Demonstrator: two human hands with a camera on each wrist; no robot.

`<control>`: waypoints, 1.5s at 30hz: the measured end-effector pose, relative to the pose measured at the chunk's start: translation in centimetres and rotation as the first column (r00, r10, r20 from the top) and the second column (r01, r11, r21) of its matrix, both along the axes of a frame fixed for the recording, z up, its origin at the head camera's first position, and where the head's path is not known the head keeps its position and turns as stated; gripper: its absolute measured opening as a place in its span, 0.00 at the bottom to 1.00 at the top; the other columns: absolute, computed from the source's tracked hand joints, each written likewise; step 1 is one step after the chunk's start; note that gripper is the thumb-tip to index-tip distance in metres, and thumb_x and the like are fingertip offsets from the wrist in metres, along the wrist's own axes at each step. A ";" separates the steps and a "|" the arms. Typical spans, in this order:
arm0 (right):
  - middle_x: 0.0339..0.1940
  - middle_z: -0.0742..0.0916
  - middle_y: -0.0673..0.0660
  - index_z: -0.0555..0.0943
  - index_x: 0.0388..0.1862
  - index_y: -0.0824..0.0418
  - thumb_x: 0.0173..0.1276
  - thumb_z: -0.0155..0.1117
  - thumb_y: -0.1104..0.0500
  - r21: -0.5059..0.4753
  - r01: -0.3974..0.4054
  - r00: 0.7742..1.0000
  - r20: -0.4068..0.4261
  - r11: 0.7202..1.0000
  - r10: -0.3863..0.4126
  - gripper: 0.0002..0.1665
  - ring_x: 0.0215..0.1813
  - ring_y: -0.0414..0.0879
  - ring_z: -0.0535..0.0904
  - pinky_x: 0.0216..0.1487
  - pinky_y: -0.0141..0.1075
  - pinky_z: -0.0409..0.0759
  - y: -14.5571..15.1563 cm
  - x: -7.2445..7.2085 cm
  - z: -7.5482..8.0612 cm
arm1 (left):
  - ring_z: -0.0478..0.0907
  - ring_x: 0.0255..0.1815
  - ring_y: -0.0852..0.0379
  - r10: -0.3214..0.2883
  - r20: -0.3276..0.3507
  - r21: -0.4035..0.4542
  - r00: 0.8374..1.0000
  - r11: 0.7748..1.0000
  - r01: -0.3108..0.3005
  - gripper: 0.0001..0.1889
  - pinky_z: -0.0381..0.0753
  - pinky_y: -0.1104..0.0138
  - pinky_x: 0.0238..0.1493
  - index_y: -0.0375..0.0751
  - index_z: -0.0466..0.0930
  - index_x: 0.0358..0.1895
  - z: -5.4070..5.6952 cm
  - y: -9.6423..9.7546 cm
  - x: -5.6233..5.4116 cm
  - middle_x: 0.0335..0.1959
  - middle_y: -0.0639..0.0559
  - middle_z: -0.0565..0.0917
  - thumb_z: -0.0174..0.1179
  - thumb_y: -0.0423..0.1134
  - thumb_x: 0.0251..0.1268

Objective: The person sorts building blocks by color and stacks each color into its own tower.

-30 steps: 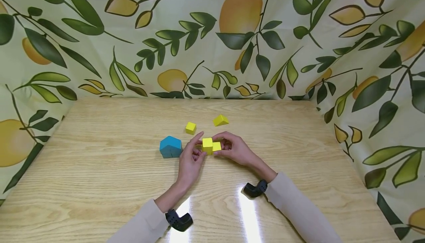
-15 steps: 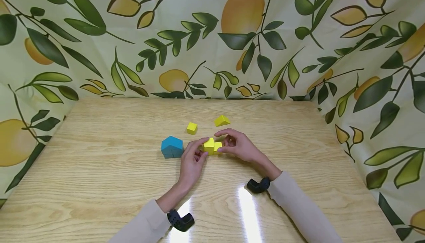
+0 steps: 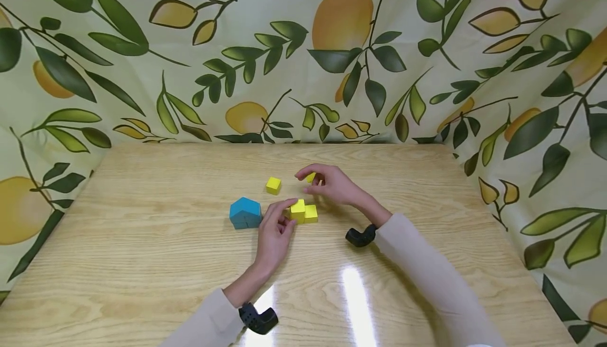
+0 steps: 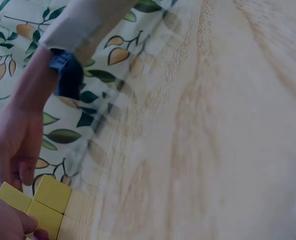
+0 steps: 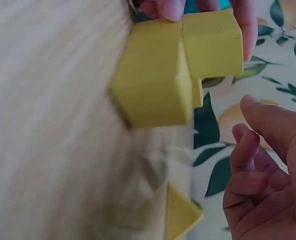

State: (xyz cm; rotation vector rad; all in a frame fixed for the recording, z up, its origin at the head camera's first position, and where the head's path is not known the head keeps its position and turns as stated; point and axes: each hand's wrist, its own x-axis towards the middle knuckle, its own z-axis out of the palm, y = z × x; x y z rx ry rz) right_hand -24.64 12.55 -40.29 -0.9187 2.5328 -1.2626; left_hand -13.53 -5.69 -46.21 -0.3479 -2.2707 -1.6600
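My left hand (image 3: pixel 273 234) pinches a small group of yellow cubes (image 3: pixel 297 211), thumb in front and index finger at the top back edge. One cube stands higher, and a lower cube (image 3: pixel 310 214) sits against its right side. In the right wrist view, left fingertips (image 5: pixel 170 9) touch the group from behind. Beyond the cubes, my right hand (image 3: pixel 332 185) hovers with fingers loosely bent and holds nothing. It partly covers a yellow triangular block (image 3: pixel 310 177); in the right wrist view that triangular block (image 5: pixel 182 214) lies apart from the fingers.
A blue house-shaped group of blocks (image 3: pixel 245 214) stands just left of my left hand. One loose yellow cube (image 3: pixel 273 185) lies farther back on the wooden table (image 3: pixel 166 189). Patterned cloth (image 3: pixel 265 62) hangs along the table's back and sides.
My right hand has let go of the lower yellow cube and moved back toward the triangular block. My left hand stays at the cubes, its index finger now on the top edge.
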 end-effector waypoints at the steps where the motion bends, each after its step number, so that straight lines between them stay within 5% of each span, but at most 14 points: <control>1: 0.51 0.83 0.52 0.80 0.55 0.59 0.64 0.68 0.62 0.026 -0.019 1.000 -0.011 0.999 0.019 0.20 0.33 0.44 0.77 0.32 0.37 0.75 -0.5 -0.3 0.3 | 0.73 0.30 0.57 0.000 -0.002 0.003 1.000 1.000 0.000 0.26 0.75 0.71 0.27 0.48 0.77 0.57 0.0 0.0 0.0 0.48 0.50 0.75 0.61 0.19 0.58; 11: 0.61 0.76 0.51 0.75 0.63 0.55 0.64 0.67 0.63 0.186 -0.248 0.965 -0.037 0.951 0.259 0.27 0.36 0.43 0.76 0.40 0.33 0.76 -3.8 -2.8 0.9 | 0.74 0.29 0.57 0.001 -0.045 -0.001 0.999 1.000 -0.001 0.27 0.75 0.70 0.27 0.47 0.78 0.56 0.0 -0.2 -0.2 0.46 0.49 0.76 0.60 0.17 0.56; 22: 0.65 0.73 0.53 0.73 0.65 0.57 0.67 0.63 0.66 0.236 -0.321 0.944 0.006 0.917 0.329 0.27 0.35 0.44 0.74 0.39 0.33 0.76 -5.3 -3.9 -0.9 | 0.73 0.29 0.57 0.005 -0.031 -0.001 0.999 1.000 -0.005 0.26 0.75 0.70 0.27 0.47 0.78 0.56 -0.2 0.0 0.0 0.46 0.50 0.76 0.60 0.18 0.58; 33: 0.54 0.80 0.50 0.76 0.57 0.54 0.65 0.66 0.63 0.260 -0.223 0.975 0.038 0.939 0.221 0.21 0.29 0.41 0.76 0.35 0.30 0.75 -6.1 -4.2 -1.3 | 0.73 0.29 0.57 0.008 -0.015 -0.007 1.000 1.000 -0.008 0.27 0.74 0.70 0.27 0.48 0.78 0.57 -0.1 -0.1 0.0 0.47 0.51 0.76 0.61 0.18 0.57; 45: 0.47 0.81 0.51 0.77 0.55 0.56 0.63 0.69 0.62 0.181 -0.160 0.985 0.088 0.970 0.146 0.21 0.39 0.42 0.79 0.45 0.33 0.76 -5.2 -4.0 -1.5 | 0.74 0.30 0.57 0.008 -0.006 -0.005 1.000 1.000 -0.008 0.27 0.75 0.70 0.29 0.48 0.78 0.57 0.0 0.0 0.0 0.48 0.51 0.76 0.61 0.18 0.57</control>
